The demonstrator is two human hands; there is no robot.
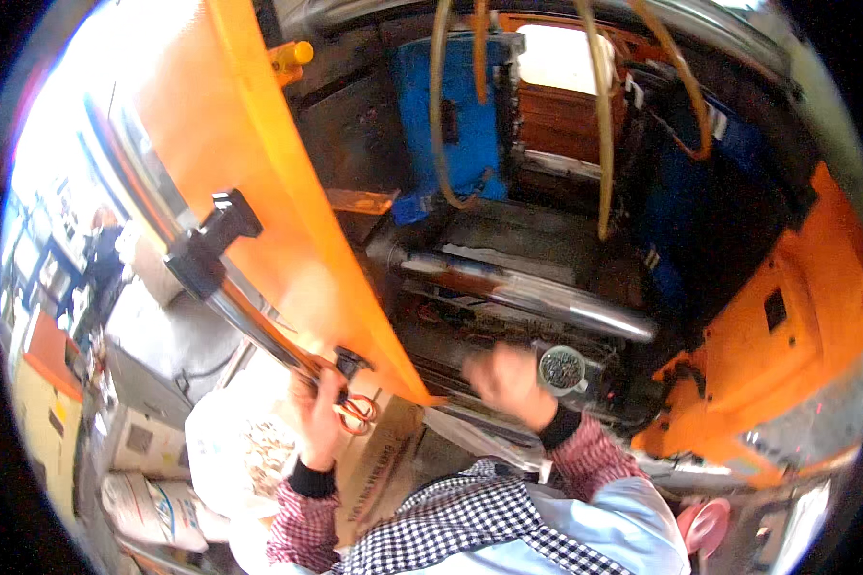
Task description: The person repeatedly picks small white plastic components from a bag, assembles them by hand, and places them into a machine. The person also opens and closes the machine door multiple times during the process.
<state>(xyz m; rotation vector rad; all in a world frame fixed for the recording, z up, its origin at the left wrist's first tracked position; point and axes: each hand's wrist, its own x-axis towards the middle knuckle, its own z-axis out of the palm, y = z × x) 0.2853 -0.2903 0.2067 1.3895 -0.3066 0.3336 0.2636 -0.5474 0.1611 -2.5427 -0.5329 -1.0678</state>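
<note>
My left hand [318, 414] is closed at the lower end of the metal bar handle [249, 321] on the orange machine door [302, 220]. Scissors with orange-red loops [359, 414] stick out of the same hand; their blades are hidden. Smeared by motion, my right hand [510, 381] is over the lower front of the machine opening, and its fingers cannot be made out. Just right of it stands a pale cup [562, 370] filled with small dark bits. Behind both hands, a shiny metal rod [547, 292] slants across the opening.
Blue mould plates [451, 115] stand inside the machine, with yellowish hoses [604, 144] hanging before them. An orange panel [786, 326] bounds the right side. A cardboard box [379, 465] and a white bag with pale pieces [249, 446] sit below the door; a pink stool-like thing [705, 525] is lower right.
</note>
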